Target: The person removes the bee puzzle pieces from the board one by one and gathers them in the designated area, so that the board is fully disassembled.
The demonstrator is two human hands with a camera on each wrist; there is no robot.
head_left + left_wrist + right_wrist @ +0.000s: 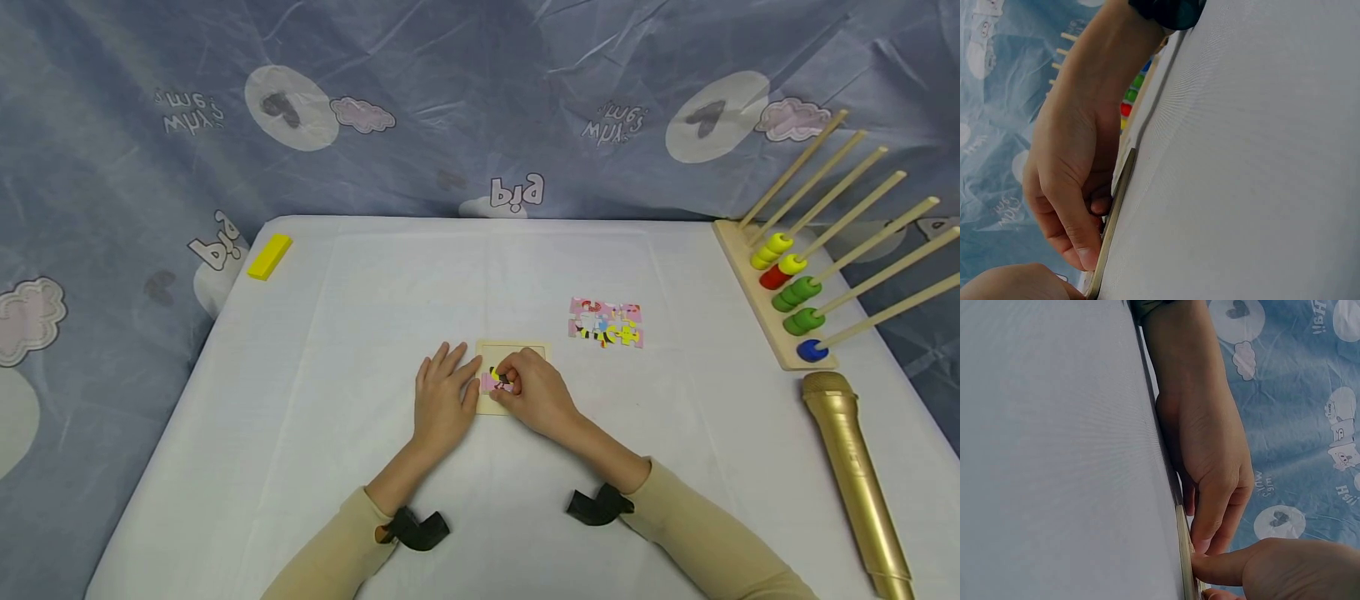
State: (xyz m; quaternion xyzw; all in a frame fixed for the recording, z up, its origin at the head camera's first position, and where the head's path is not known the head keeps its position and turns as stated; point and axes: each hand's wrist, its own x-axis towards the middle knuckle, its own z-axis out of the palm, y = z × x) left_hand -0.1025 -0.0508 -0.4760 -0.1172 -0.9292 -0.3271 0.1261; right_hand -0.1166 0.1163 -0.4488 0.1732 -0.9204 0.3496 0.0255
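A small wooden puzzle tray (514, 343) lies on the white table in front of the person. Pink puzzle pieces with a yellow and black picture (487, 382) sit in its lower left part. My left hand (444, 400) lies along the tray's left edge, fingers extended and thumb beside the frame. Over the tray, my right hand (538, 395) has curled fingers and pinches a puzzle piece (505, 379), mostly hidden by the fingertips. In the left wrist view the right hand (1069, 181) bends down to the tray edge (1113, 219). To the right lies a block of joined puzzle pieces (605, 323).
A yellow block (269, 257) lies at the table's far left corner. On the right stands a wooden bead rack (772, 292) with slanting rods and coloured beads. A gold microphone (855, 475) lies in front of it. A grey-blue printed cloth (465, 100) hangs behind.
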